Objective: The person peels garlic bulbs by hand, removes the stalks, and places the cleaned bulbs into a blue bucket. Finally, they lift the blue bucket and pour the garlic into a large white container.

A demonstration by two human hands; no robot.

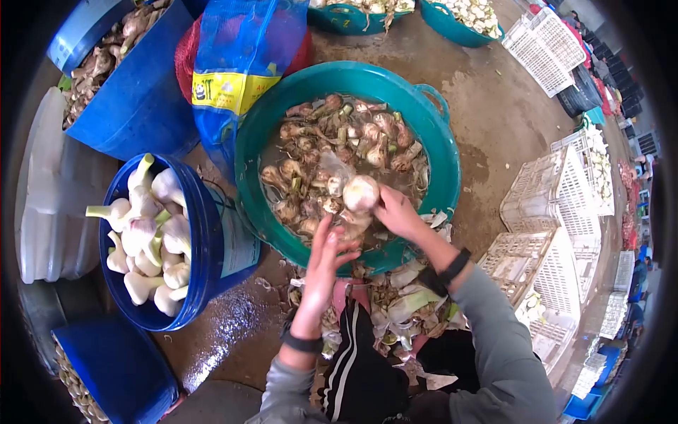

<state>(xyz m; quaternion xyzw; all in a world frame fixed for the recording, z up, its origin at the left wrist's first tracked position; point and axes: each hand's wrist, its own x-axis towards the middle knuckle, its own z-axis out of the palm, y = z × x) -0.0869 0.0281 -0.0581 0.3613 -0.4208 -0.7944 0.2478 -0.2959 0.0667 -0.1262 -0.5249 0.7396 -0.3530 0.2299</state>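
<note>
My right hand [397,212] holds a whitish garlic bulb [361,193] over the near part of a green tub [346,73]. Beside it, with fingers spread, my left hand [326,256] is above the tub's near rim; nothing is gripped in it. Loose pale skin hangs around and below the bulb. Unpeeled brownish garlic bulbs [378,150] lie in murky water in the tub. To the left, a blue bucket [205,247] is filled with clean white garlic bulbs [141,230].
Peeled skins [406,304] litter the floor near my legs. Blue containers [141,106] with garlic stand at the left, beside a blue mesh bag [233,56]. White crates [547,191] line the right. Green basins [459,25] are at the top; people are in the far right background.
</note>
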